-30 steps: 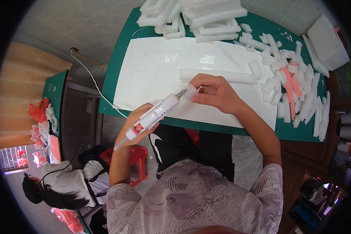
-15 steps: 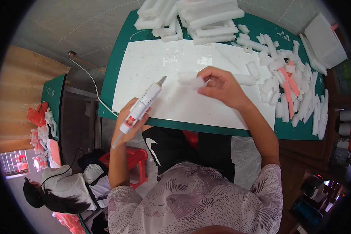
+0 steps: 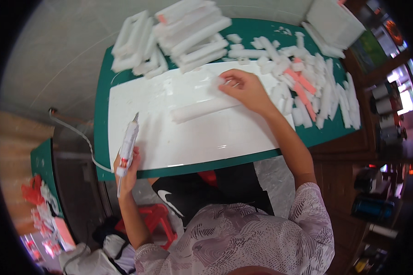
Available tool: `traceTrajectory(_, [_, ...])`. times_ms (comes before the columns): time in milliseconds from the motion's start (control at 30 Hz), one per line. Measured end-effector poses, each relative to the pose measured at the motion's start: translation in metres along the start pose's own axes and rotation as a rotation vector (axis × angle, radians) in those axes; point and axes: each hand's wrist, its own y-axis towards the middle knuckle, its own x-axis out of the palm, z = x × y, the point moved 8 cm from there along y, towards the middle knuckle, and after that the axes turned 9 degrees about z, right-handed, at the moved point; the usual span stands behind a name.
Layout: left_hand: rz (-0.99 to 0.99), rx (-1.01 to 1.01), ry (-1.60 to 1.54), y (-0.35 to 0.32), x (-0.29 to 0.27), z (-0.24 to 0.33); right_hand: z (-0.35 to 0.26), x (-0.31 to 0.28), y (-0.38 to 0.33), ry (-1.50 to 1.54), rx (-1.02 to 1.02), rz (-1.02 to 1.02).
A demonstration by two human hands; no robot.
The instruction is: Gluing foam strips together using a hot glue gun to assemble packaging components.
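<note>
My left hand (image 3: 127,172) is wrapped round a white hot glue gun (image 3: 129,140), at the near left edge of the table. The gun's metal nozzle points up and away, and a thin stick juts from its rear. My right hand (image 3: 245,89) is raised over the white board (image 3: 147,105), thumb and forefinger bent around a small pale piece of white foam (image 3: 218,81), which is blurred and hard to see against the board. Just below that hand lies a long white foam strip (image 3: 202,110); its right end passes close to my wrist.
Stacked white foam frames (image 3: 192,34) stand at the far left of the green table (image 3: 103,110). A heap of white foam offcuts (image 3: 323,78) with pink strips (image 3: 303,87) covers the right side. A white cord (image 3: 80,133) runs to the left table edge. A red stool (image 3: 153,224) stands below.
The view has turned and shifted, so the table sits further left. My right hand has moved away from the foam strip toward the far side. My left hand still holds the glue gun.
</note>
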Motion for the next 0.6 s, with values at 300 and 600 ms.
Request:
traceTrajectory(300, [0.003,0.221,0.154,0.004,0.019,0.031,-0.01,-0.014,-0.005,-0.078,-0.045,-0.058])
traceTrajectory(600, [0.038,0.144,0.127,0.012,0.005,0.002,0.007,-0.036,-0.001,-0.109,-0.028,-0.004])
